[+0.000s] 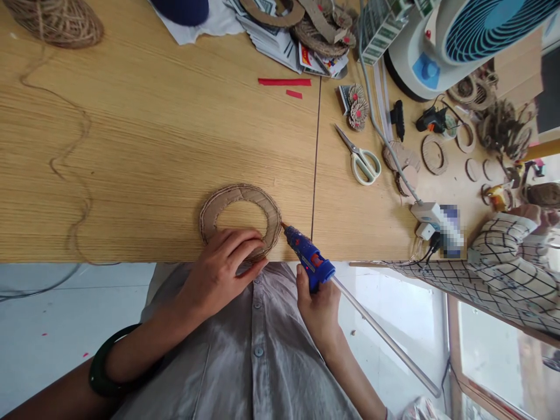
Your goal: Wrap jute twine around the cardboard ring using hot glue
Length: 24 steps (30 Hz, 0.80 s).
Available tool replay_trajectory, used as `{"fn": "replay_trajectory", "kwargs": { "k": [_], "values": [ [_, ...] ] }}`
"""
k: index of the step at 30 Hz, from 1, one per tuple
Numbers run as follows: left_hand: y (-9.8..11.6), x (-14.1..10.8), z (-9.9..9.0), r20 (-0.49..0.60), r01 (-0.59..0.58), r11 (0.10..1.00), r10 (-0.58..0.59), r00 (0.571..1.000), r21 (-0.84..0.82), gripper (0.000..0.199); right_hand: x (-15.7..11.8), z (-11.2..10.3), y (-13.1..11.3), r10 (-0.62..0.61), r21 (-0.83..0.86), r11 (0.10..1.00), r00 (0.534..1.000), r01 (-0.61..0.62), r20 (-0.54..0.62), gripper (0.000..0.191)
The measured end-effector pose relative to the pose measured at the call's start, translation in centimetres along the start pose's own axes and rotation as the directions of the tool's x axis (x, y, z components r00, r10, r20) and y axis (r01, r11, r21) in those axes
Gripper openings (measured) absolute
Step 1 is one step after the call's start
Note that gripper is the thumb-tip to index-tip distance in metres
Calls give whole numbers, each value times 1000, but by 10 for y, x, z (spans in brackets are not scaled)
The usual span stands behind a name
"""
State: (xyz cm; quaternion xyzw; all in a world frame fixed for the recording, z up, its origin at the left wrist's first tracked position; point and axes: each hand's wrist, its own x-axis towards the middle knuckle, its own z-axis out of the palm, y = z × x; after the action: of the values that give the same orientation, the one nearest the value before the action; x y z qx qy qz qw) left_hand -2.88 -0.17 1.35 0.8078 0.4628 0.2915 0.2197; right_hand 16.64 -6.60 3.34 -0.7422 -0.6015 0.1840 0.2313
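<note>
A flat cardboard ring [209, 211] with twine along its outer edge lies at the table's front edge. My left hand [223, 271] grips the ring's near side, thumb and fingers pinched on it. In my right hand [321, 303] is a blue glue gun [308, 254], its tip touching or almost touching the ring's right outer edge. A long glue stick [385, 335] sticks out of the gun's back toward the lower right.
Scissors [366, 166] lie right of the table seam. A power strip [426, 214] and its cable, a fan [420, 64], paper flowers [359, 111] and red strips [284, 82] are farther off. Twine [65, 26] trails down the left. Another person's checked sleeve [503, 239] is at right.
</note>
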Motion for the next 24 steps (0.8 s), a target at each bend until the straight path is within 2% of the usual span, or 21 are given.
{"fn": "replay_trajectory", "kwargs": {
  "k": [8,14,24],
  "values": [
    [0,-1,-3,-19,4,998,-5,1000,-63,19,4,0,-6,-27,-18,999,1000,27,4,31],
    [-1,-3,-5,-1,0,994,-1,1000,-108,23,-5,-1,-11,-19,-89,996,1000,21,16,34],
    [-1,-4,-2,-10,9,992,-11,1000,-128,29,-2,0,-18,-41,-157,987,999,41,3,39]
  ]
}}
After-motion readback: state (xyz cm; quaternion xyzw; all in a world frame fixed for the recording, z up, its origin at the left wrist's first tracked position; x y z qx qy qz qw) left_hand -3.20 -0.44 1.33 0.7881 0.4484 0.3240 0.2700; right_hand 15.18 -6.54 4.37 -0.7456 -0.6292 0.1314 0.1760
